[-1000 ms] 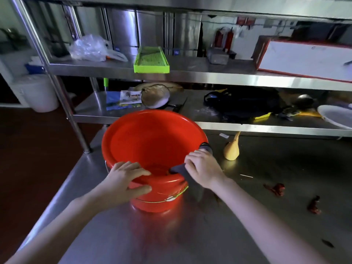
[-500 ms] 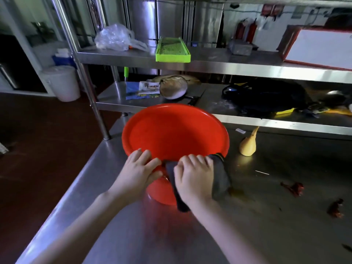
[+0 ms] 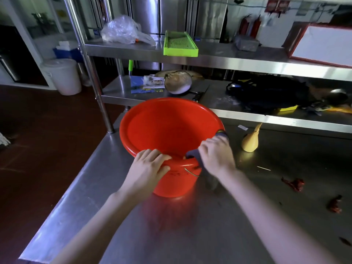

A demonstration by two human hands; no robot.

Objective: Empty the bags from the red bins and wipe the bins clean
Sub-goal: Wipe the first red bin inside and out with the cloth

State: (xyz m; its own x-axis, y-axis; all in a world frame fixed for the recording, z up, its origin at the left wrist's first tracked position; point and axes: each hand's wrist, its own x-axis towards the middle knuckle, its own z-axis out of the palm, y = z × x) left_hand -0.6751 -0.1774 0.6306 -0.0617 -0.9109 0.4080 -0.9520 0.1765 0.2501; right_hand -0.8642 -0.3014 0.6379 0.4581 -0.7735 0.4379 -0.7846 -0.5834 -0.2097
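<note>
Red bin (image 3: 167,128) upright on steel table (image 3: 190,235), toward its left edge; no bag visible inside. Left hand (image 3: 150,166) clamped over near rim, fingers hooked inside and thumb on outer wall, likely bracing bin against wiping push. Right hand (image 3: 215,155) grasps dark cloth (image 3: 192,156) draped over rim at near-right, probably so inner and outer lip get wiped together. Bin lies just beyond both hands, rim touching each. Hands near each other, not touching.

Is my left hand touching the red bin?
Touching. The head view shows the left hand gripping the red bin at its near rim, fingers curled over it; the right hand holds a dark cloth.
</note>
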